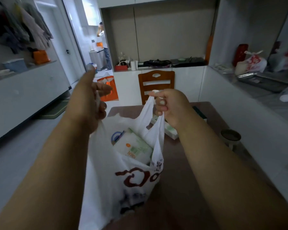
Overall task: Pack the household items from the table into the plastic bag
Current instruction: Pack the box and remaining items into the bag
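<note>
Both hands (170, 106) hold bag (123, 176) handles, apparently above table (186, 163).

One wide-angle camera sits on my head, looking forward and down along my forearms. My left hand (90, 103) and right hand (169, 106) sit close at mid-frame, the plastic bag (116, 176) fills the lower centre, and the wooden chair (156, 83) and back counter stand far off, upper centre.

A wooden chair (156, 83) stands against white cabinets (181, 83); pale floor (23, 155), clothes (22, 27) hanging left.
</note>
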The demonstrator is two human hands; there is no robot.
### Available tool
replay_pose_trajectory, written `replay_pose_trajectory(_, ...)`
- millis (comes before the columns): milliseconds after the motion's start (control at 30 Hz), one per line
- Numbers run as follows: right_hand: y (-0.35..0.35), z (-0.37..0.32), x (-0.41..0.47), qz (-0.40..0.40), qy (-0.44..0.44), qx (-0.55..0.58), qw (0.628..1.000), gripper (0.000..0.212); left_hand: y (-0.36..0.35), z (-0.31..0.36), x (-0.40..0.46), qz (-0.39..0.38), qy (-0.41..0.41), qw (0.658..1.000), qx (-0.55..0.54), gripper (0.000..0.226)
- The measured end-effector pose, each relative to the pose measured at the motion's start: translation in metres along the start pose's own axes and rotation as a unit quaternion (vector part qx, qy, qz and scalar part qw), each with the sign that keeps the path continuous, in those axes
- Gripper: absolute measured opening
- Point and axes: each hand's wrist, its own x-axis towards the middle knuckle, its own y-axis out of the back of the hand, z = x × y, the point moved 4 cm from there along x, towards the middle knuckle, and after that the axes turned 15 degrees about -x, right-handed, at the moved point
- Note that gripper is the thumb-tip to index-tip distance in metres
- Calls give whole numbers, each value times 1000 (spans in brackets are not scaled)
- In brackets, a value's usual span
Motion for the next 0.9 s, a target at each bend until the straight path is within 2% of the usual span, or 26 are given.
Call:
replay_pose_trajectory(100,13,-16,-10,-32,35,83,995,56,-2,22,13,-2,-21,1000,7,67)
replay_pose_trajectory(200,27,-29,-15,-31,62,85,994,60,1,25,31,-22,-16,1000,-9,71)
replay_pose_trajectory(333,63,-25,-1,49,66,89,993,65,-6,5,55,-21,5,1000,1,73)
replay_pose_trajectory(400,77,-5,10,101,15,54,993,47,-12,-25,66,-22,33,997,67,74)
replay_pose_trajectory(467,79,20,14,114,-69,-16,991,15,-18,-61,72,-46,66,985,151,75)
replay_pose_trajectory(567,79,45,15,101,-149,-88,980,8,-24,-93,78,-74,75,972,211,69)
replay_pose_trajectory(733,86,51,6,112,-86,-113,984,15,-35,-95,78,-62,33,956,286,62)
replay_pose_trajectory(800,88,51,6,125,-76,-172,974,16,-40,-91,71,-73,-10,925,372,64)
replay_pose_trajectory(900,98,45,12,173,-39,-281,943,27,-49,-70,63,-9,-136,806,575,74)
